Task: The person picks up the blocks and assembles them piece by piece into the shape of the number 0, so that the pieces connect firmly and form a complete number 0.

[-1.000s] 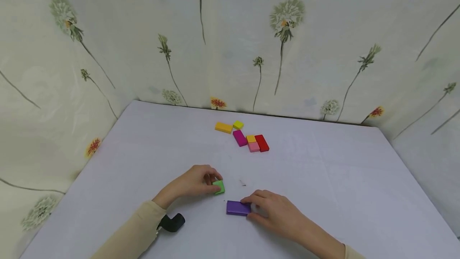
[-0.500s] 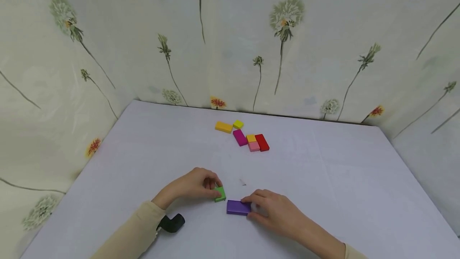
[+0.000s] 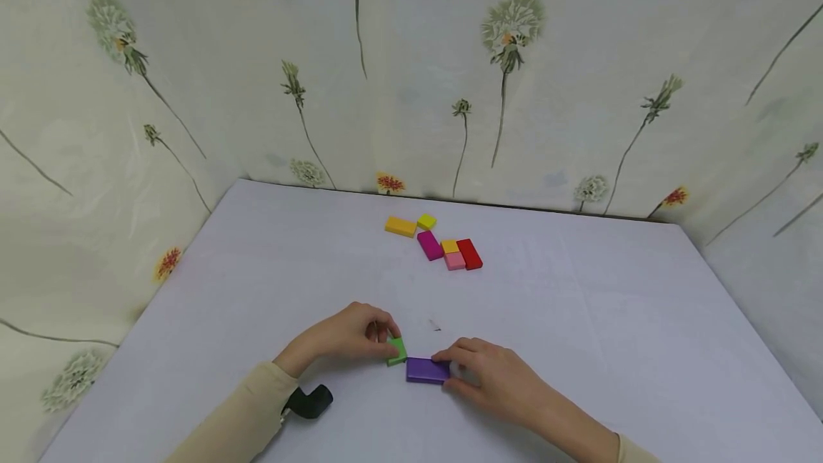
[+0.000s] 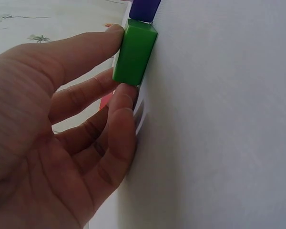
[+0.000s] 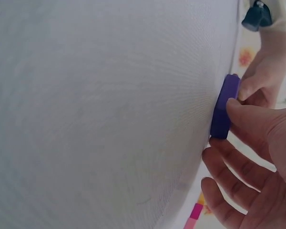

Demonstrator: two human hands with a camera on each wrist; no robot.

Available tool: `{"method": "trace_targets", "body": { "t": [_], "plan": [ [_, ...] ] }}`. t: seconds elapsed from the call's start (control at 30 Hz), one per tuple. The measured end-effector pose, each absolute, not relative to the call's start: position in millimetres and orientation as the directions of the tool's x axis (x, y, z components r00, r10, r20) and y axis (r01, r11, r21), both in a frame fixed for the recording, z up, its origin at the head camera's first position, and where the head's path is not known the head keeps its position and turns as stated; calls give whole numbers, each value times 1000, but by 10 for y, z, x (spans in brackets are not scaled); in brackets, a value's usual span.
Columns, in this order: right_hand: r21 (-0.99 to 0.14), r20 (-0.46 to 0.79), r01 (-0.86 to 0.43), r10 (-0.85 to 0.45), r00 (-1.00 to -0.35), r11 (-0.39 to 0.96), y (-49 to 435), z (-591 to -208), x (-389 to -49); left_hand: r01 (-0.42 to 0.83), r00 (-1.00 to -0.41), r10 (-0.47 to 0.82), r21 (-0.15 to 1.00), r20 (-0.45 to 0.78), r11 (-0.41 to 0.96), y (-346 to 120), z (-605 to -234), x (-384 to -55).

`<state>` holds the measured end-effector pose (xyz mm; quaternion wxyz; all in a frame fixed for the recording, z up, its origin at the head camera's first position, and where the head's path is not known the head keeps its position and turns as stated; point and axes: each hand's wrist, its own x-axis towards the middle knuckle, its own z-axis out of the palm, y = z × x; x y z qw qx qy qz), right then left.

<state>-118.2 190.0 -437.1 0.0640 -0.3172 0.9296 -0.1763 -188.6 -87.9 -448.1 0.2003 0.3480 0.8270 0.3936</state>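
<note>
Two pinches: green block (image 4: 136, 55) in left hand (image 3: 350, 333), purple block (image 3: 426, 371) in right hand (image 3: 491, 379), corners maybe touching. Likely early on, with six more blocks (image 3: 430, 246) left farther back on worktop (image 3: 579, 306).

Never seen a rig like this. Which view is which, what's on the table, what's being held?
No machine here: each grip is a person's bare hand. The wide picture comes from a head-worn camera looking forward and down; the two tilted close-ups come from cameras on the left and right wrists.

The left grip pinches a green block; the right grip holds a purple block. Those blocks are very close; whether they touch is hard to tell.

Farther back on the white surface lie six more: an orange block, a yellow block, a magenta block, a small yellow-orange block, a pink block and a red block.
</note>
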Motion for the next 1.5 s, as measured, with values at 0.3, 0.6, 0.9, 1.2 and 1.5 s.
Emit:
{"method": "trace_targets", "body": {
  "t": [0.3, 0.6, 0.9, 1.2, 1.5],
  "plan": [
    [-374, -1, -566, -610, -792, 735, 1889, -4368, -1179, 422, -676, 735, 791, -52, 444, -890, -4487, -1884],
    [-343, 79, -557, -567, -820, 757, 1919, -4351, -1192, 469, -725, 689, 729, -5, 499, -938, -4485, -1819],
    [-325, 113, -528, -523, -845, 784, 2001, -4349, -1319, 646, -676, 734, 532, 64, 548, -910, -4402, -1536],
    [-286, 126, -465, -448, -885, 838, 2046, -4318, -1517, 798, -547, 830, 364, 105, 480, -834, -4403, -1334],
    [-278, 158, -423, -393, -906, 863, 2104, -4321, -1818, 850, -513, 846, 222, 144, 477, -799, -4422, -1194]
  ]
}}
